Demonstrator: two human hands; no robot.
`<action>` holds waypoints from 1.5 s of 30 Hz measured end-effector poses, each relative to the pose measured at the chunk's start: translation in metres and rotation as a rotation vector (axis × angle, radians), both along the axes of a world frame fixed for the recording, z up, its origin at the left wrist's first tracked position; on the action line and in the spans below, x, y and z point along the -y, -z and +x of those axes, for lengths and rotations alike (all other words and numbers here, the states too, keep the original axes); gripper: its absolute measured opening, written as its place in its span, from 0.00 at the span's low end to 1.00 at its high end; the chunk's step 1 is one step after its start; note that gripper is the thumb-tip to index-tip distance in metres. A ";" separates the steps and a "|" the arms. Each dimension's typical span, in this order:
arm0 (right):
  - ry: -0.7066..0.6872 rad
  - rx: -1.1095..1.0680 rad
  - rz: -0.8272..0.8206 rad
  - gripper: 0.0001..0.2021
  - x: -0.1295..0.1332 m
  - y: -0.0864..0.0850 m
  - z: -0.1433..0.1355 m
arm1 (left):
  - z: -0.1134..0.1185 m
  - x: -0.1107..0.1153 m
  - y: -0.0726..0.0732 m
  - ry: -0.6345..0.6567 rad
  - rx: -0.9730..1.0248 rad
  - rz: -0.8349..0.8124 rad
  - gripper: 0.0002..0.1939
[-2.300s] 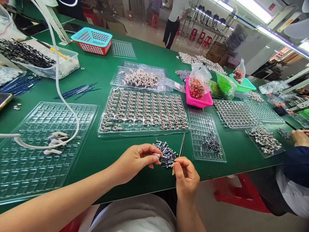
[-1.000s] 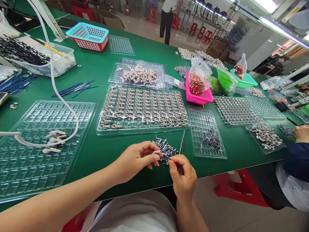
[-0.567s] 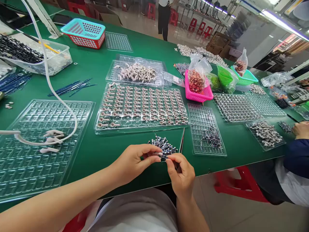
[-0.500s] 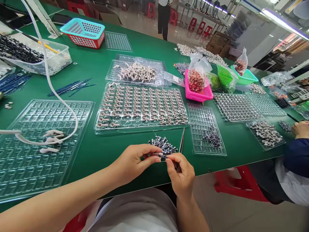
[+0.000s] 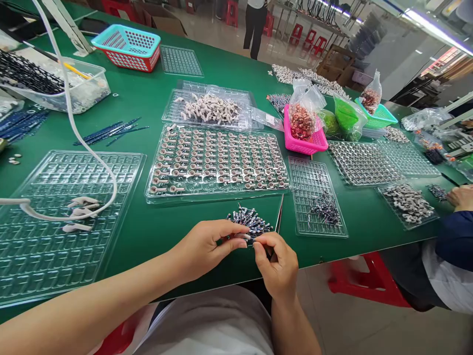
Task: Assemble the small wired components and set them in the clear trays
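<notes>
My left hand (image 5: 216, 241) pinches a small white earbud shell (image 5: 242, 236) between thumb and fingertips. Against the shell's right end, my right hand (image 5: 275, 259) grips a thin dark strip (image 5: 253, 239), mostly covered by the fingers. How far the strip sits inside the shell is hidden. Just behind both hands is a pile of small dark-blue circuit boards (image 5: 251, 219) with fine wires. Metal tweezers (image 5: 280, 213) point away from me beside the right hand; their near end is hidden by it, so I cannot tell whether it holds them.
A clear tray (image 5: 216, 162) with rows of white earbud shells lies ahead, a heap of shells (image 5: 210, 108) beyond it. A smaller tray (image 5: 303, 197) with dark parts sits right. A white cable (image 5: 76, 118) loops over the left tray (image 5: 55, 246). A co-worker's hand (image 5: 461, 197) rests far right.
My hands keep almost the same pose, with the shell and strip end to end between them. The view has shifted very slightly.
</notes>
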State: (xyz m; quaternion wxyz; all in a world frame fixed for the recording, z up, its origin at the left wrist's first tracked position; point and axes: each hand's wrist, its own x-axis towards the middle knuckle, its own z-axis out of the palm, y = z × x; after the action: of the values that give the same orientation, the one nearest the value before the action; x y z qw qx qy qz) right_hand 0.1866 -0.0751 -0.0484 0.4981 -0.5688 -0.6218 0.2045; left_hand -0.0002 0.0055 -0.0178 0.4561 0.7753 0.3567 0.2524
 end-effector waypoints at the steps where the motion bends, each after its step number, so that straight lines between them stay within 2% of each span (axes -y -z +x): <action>1: -0.001 -0.001 -0.001 0.04 0.000 0.000 0.000 | 0.000 0.000 0.000 0.008 0.007 -0.006 0.12; 13: -0.037 0.020 0.027 0.06 0.001 -0.002 -0.001 | 0.001 0.002 0.003 0.024 0.037 0.010 0.11; 20: -0.045 0.046 0.104 0.10 0.001 0.000 0.000 | 0.003 0.004 0.003 0.039 0.051 0.006 0.10; 26: -0.064 -0.023 0.039 0.10 0.000 -0.002 0.001 | 0.002 0.005 0.003 0.034 0.059 -0.004 0.10; 36: -0.067 -0.046 0.040 0.10 0.003 -0.002 0.002 | 0.002 0.005 0.007 0.035 0.120 0.132 0.09; 45: -0.056 -0.008 0.099 0.10 0.003 0.001 0.002 | 0.002 0.004 0.006 0.077 0.143 0.169 0.09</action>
State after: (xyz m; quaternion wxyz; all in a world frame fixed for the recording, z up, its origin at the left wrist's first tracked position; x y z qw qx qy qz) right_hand 0.1886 -0.0776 -0.0495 0.5224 -0.5249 -0.6447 0.1895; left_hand 0.0016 0.0017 -0.0240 0.4227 0.8040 0.2706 0.3188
